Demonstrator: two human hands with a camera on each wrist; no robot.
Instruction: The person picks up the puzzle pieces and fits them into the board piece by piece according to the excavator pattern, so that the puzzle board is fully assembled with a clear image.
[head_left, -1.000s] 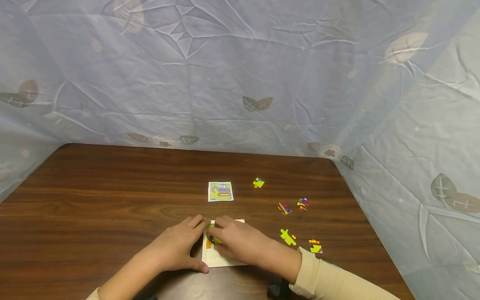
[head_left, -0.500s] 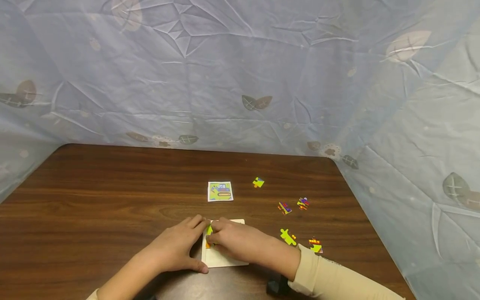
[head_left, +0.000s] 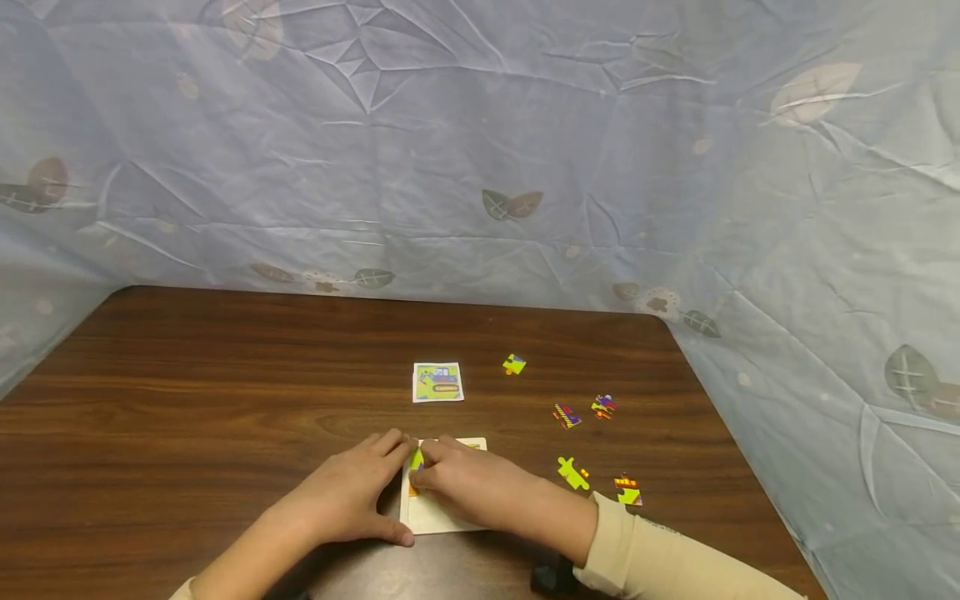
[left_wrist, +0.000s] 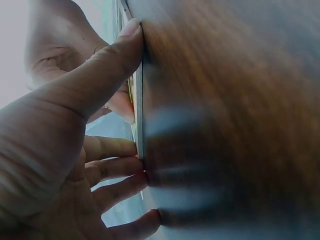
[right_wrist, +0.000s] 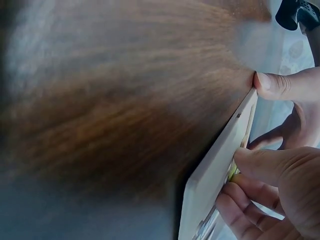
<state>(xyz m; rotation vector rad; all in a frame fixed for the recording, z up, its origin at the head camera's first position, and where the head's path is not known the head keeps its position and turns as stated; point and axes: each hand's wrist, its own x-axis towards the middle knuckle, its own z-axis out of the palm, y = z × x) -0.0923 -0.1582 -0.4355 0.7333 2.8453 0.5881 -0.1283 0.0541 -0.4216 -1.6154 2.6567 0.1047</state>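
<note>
A pale, shallow puzzle tray (head_left: 435, 520) lies near the table's front edge. My left hand (head_left: 358, 490) spans its left side, thumb at the near corner and fingers at the far one, holding it; the left wrist view shows the thumb (left_wrist: 131, 37) against the tray's edge. Over the tray, my right hand (head_left: 474, 485) pinches a yellow-green jigsaw piece (right_wrist: 232, 171) between thumb and fingers, low against the tray. Green and orange pieces (head_left: 416, 460) show along the tray's left side. The right hand hides much of the tray's inside.
Several loose jigsaw pieces lie to the right, among them a green one (head_left: 573, 473), a striped one (head_left: 567, 416) and a green-and-red one (head_left: 627, 490). Behind the tray sits a square picture card (head_left: 438, 382). A patterned cloth (head_left: 450, 167) hangs beyond the table (head_left: 225, 383).
My right fingers have shifted slightly on the tray's left part, with the green piece turning under them. The left hand stays at the tray's left edge; the loose pieces lie as before.
</note>
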